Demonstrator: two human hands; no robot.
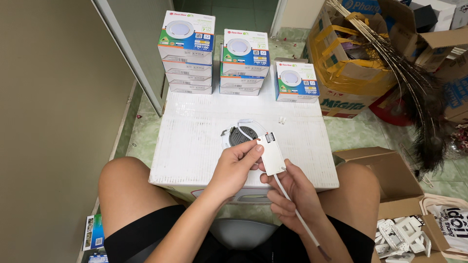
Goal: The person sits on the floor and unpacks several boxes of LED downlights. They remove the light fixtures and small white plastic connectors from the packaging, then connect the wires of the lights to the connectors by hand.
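Observation:
Both hands hold a small white rectangular driver box (271, 154) above the near edge of a large white carton (195, 141). My left hand (237, 165) pinches its left side with thumb and fingers. My right hand (291, 192) supports it from below and grips the white cable (297, 214) that runs from the box toward my lap. A thin white wire links the box to a round recessed lamp (241, 135) lying face down on the carton, its dark back showing.
Three stacks of boxed lamps (239, 61) stand at the carton's far edge. A small white connector (281, 118) lies on the carton. Brown cardboard boxes (351, 63) and dried stalks fill the right. An open box of white parts (399, 236) sits by my right knee.

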